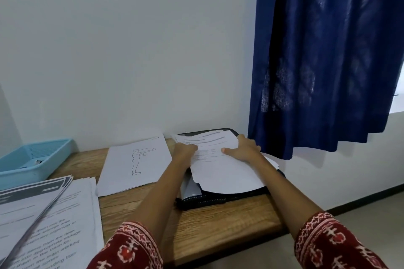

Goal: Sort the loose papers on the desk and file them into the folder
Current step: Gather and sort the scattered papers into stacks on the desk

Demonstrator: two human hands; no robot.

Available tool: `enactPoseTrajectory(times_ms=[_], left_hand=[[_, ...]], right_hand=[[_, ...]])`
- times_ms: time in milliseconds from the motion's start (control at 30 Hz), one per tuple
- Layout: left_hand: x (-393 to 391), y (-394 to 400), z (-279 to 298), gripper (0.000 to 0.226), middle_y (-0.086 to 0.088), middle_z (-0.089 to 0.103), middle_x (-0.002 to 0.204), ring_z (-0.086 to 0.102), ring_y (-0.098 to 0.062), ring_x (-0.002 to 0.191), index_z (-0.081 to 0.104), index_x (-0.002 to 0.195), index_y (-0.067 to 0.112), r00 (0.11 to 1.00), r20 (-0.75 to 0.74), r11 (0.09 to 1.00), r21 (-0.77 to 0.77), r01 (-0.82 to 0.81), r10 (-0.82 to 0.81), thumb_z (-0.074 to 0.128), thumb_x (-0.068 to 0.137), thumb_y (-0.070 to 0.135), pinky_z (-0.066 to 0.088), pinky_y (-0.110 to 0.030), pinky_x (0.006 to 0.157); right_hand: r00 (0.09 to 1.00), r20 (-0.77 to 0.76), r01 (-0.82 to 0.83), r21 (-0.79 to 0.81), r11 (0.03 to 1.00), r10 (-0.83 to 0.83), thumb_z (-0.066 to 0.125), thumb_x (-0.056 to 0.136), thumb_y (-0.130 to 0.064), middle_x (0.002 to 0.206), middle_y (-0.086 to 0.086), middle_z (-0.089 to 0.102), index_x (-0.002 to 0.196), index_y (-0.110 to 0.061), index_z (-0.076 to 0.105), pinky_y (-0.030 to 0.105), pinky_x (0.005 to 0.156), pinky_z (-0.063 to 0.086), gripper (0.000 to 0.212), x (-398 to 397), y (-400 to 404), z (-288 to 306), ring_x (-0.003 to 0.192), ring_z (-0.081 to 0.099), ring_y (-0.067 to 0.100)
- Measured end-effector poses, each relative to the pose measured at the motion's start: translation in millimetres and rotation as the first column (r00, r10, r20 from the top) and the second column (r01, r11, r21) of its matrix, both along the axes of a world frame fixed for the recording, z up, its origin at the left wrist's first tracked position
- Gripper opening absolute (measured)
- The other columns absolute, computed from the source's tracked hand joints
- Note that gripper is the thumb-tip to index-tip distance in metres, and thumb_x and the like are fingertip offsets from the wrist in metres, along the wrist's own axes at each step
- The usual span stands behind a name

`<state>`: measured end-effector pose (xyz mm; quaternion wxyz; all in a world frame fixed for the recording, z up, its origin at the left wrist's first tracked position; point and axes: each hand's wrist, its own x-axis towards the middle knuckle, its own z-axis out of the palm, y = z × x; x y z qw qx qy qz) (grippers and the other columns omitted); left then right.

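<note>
Now both arms stretched forward over desk (218,223), red patterned sleeves (328,244) at near edge. Left hand (184,150) grips left edge of paper stack (220,168), fingers curled under sheets. Right hand (244,148) holds stack's right side, thumb lying flat on top sheet. Stack rests on dark folder (229,199) at desk's far right corner. Figure-drawing sheet (135,159) lies left of folder; printed pages (43,214) at near left; blue tray (32,159) at far left edge. White wall behind, blue curtain (328,50) on right.
</note>
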<state>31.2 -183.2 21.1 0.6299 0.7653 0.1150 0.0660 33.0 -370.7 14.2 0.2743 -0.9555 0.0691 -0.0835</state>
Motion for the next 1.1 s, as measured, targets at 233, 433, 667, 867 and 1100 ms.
enactPoseTrajectory(times_ms=[233, 433, 667, 867, 1100], left_hand=[[-10, 1, 13, 0.032, -0.012, 0.060, 0.103, 0.058, -0.023, 0.081, 0.054, 0.116, -0.004, 0.995, 0.096, 0.999, 0.046, 0.002, -0.006, 0.054, 0.085, -0.005, 0.045, -0.023, 0.063], [-33, 30, 65, 0.023, -0.006, 0.062, 0.103, 0.060, -0.021, 0.091, 0.058, 0.113, 0.003, 0.910, 0.409, 0.973, -0.174, 0.149, -0.066, 0.055, 0.090, 0.000, 0.048, -0.029, 0.077], [-41, 42, 120, 0.038, -0.011, 0.061, 0.118, 0.060, -0.027, 0.105, 0.053, 0.125, 0.004, 0.805, 0.593, 0.990, -0.101, 0.097, -0.018, 0.052, 0.095, 0.028, 0.050, -0.038, 0.092], [-50, 42, 136, 0.046, -0.004, 0.055, 0.116, 0.054, -0.018, 0.101, 0.044, 0.126, 0.005, 0.739, 0.673, 1.000, 0.003, 0.020, -0.017, 0.057, 0.091, 0.032, 0.046, -0.028, 0.085], [-56, 40, 113, 0.035, -0.004, 0.058, 0.105, 0.058, -0.022, 0.095, 0.050, 0.113, 0.002, 0.709, 0.703, 0.996, 0.003, -0.087, 0.060, 0.056, 0.092, 0.029, 0.051, -0.033, 0.081]], right_hand=[[0.999, 0.037, 0.018, 0.166, 0.986, -0.024, 0.066, 0.074, -0.062, 0.139, 0.009, 0.041, 0.143, -0.016, 0.026, 0.039, 0.102, 0.034, 0.092, -9, -5, 3, 0.127, 0.036, 0.031], [0.994, 0.099, -0.106, 0.782, 0.614, 0.046, 0.071, 0.077, -0.051, 0.149, 0.005, 0.032, 0.149, -0.005, 0.011, 0.031, 0.108, 0.033, 0.104, -11, -8, 31, 0.131, 0.039, 0.022], [0.893, 0.439, -0.432, 0.780, 0.453, 0.095, 0.064, 0.087, -0.002, 0.119, 0.017, 0.063, 0.114, -0.003, 0.060, 0.025, 0.079, 0.055, 0.028, -21, 29, 92, 0.093, 0.063, 0.020], [0.839, 0.543, -0.473, 0.705, 0.528, 0.026, 0.076, 0.078, -0.032, 0.120, -0.001, 0.060, 0.128, -0.010, 0.050, 0.020, 0.083, 0.053, 0.060, -33, 31, 122, 0.105, 0.059, 0.012], [0.812, 0.579, -0.457, 0.710, 0.536, -0.074, 0.074, 0.081, -0.019, 0.119, 0.008, 0.062, 0.124, -0.009, 0.052, 0.036, 0.090, 0.052, 0.049, -42, 38, 103, 0.105, 0.061, 0.022]])
